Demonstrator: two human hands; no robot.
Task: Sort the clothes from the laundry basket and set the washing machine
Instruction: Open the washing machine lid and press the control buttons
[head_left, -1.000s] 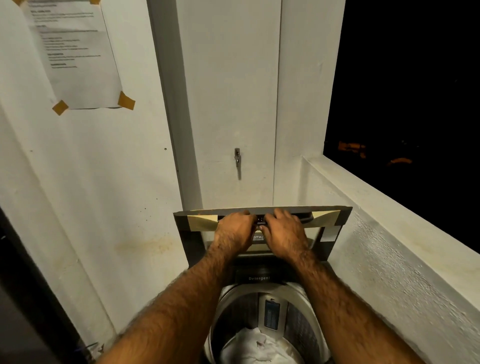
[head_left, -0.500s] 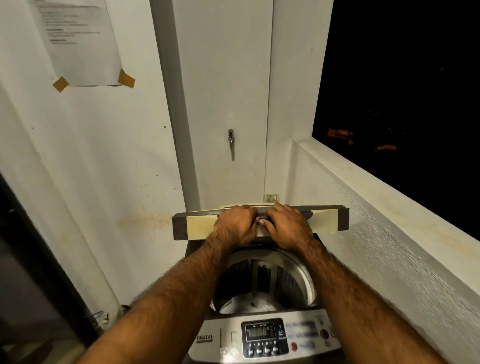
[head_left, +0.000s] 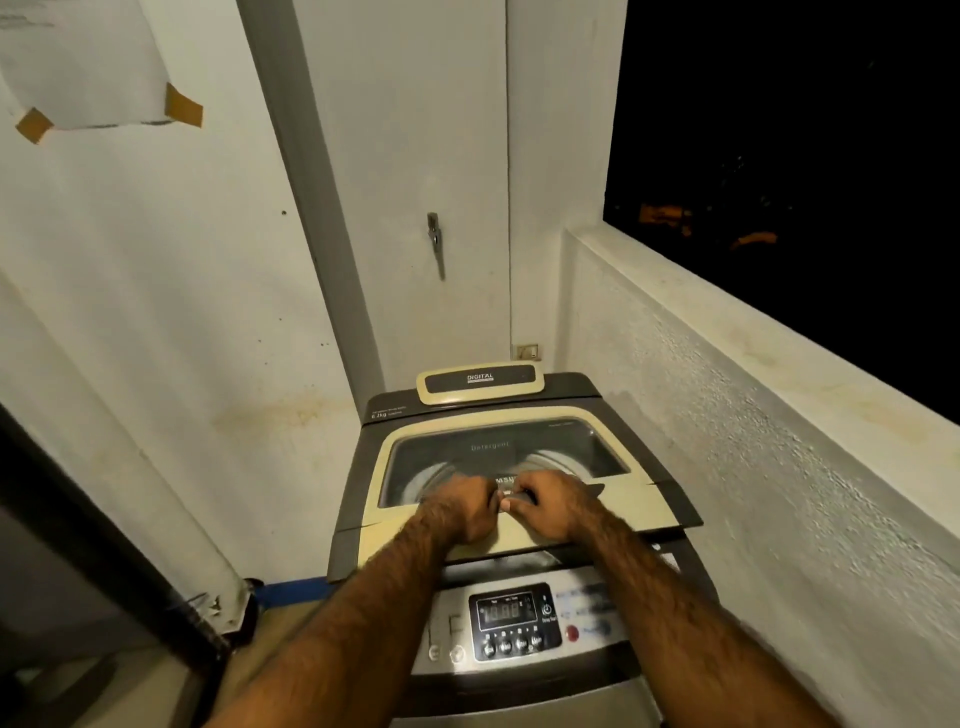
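Note:
A grey top-loading washing machine (head_left: 524, 670) stands in the corner below me. Its cream and grey lid (head_left: 415, 525) with a dark window is lowered almost flat, its front edge still slightly raised above the body. My left hand (head_left: 462, 506) and my right hand (head_left: 556, 506) sit side by side at the middle of the lid's front, fingers curled over the handle there. Below them the control panel (head_left: 514, 621) shows a lit display, round buttons and a red button. The clothes in the drum are hidden under the lid.
White walls close in on the left and behind the machine. A low parapet wall (head_left: 779, 415) runs along the right, with dark night beyond. A taped paper sheet (head_left: 88, 67) hangs upper left. A dark door frame (head_left: 104, 561) is at the lower left.
The lid was upright a second ago; both hands have swung it forward and down until it lies almost flat over the drum, covering the white laundry.

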